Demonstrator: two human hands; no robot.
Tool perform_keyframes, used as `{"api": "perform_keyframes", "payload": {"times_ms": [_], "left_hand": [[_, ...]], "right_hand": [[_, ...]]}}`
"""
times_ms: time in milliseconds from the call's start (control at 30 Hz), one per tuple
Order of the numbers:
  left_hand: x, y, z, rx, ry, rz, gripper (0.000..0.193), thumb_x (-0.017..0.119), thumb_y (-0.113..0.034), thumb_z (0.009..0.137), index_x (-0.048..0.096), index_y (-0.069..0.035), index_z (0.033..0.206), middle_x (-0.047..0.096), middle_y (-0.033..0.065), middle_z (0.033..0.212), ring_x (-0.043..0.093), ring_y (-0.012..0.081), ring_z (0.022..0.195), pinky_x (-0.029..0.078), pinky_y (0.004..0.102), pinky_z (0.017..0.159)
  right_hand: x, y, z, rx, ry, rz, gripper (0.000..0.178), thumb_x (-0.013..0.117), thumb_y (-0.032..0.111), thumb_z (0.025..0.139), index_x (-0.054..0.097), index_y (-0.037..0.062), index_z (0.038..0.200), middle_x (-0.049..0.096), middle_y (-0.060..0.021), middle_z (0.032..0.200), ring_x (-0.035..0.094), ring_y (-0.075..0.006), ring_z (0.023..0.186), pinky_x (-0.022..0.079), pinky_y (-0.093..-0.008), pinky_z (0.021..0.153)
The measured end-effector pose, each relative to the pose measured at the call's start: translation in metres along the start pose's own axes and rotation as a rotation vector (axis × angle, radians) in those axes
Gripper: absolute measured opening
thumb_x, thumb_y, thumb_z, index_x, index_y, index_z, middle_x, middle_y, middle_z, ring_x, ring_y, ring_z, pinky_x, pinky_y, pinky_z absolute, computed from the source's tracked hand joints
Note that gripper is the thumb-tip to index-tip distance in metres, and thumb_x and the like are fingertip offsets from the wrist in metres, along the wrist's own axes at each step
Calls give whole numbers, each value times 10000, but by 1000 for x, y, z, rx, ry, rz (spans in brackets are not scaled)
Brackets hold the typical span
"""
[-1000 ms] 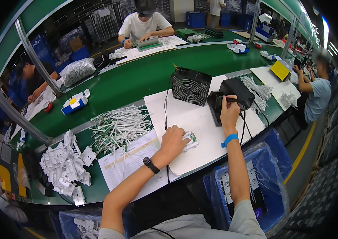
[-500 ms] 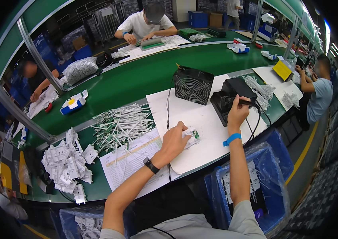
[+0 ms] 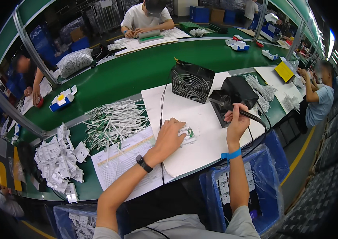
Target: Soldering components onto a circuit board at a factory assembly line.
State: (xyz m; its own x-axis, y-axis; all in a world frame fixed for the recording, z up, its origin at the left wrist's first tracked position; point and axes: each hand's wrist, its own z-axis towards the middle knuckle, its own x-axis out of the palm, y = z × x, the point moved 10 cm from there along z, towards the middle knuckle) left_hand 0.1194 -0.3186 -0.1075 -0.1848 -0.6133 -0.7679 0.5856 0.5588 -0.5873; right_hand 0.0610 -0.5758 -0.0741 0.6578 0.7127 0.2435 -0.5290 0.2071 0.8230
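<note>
My right hand (image 3: 237,121) grips a soldering iron (image 3: 251,116) near the black soldering station (image 3: 238,89). The iron's tip points left, toward the station's front. Its dark cable curves down to the right. My left hand (image 3: 171,137) is closed at the fingertips on a small white plastic housing (image 3: 187,137) with a green circuit board piece. That housing lies on the white work board (image 3: 204,155), partly covered by my fingers. Behind it stands a black fan (image 3: 192,83) with a round wire guard.
White housings (image 3: 59,159) are heaped at the left, beside a pile of white cables with green boards (image 3: 115,121) and a printed sheet (image 3: 125,159). Blue lined bins (image 3: 272,199) stand below the bench edge. More white wires (image 3: 260,91) lie right of the station. Co-workers sit around.
My right hand has turned, and the soldering iron shows more fully with its tip pointing left at the station. My left hand stays on the housing. The view has shifted slightly.
</note>
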Motion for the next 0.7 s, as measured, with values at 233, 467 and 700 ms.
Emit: {"api": "perform_keyframes", "payload": {"times_ms": [233, 467, 700], "left_hand": [[-13, -28, -20, 121, -28, 4, 367, 691, -123, 871, 655, -41, 1227, 617, 160, 1152, 578, 332, 1082, 481, 413, 941], [-7, -34, -27, 256, 33, 96, 440, 680, -100, 866, 632, -79, 1302, 586, 145, 1203, 557, 326, 1096, 477, 413, 952], [-4, -36, -25, 288, 46, 169, 477, 683, -72, 841, 622, -66, 1314, 580, 147, 1196, 555, 320, 1094, 481, 412, 938]], "right_hand": [[0, -33, -13, 186, 142, 22, 97, 615, 103, 1002, 577, 52, 929, 539, 11, 742, 466, -50, 628, 356, -210, 560], [3, -41, -35, 161, 270, 14, 87, 598, 92, 976, 567, 47, 908, 552, -5, 828, 472, -63, 733, 381, -227, 658], [7, -29, -41, 133, 321, 45, 96, 621, 86, 955, 552, 40, 906, 581, -24, 811, 483, -61, 693, 388, -220, 635]]}}
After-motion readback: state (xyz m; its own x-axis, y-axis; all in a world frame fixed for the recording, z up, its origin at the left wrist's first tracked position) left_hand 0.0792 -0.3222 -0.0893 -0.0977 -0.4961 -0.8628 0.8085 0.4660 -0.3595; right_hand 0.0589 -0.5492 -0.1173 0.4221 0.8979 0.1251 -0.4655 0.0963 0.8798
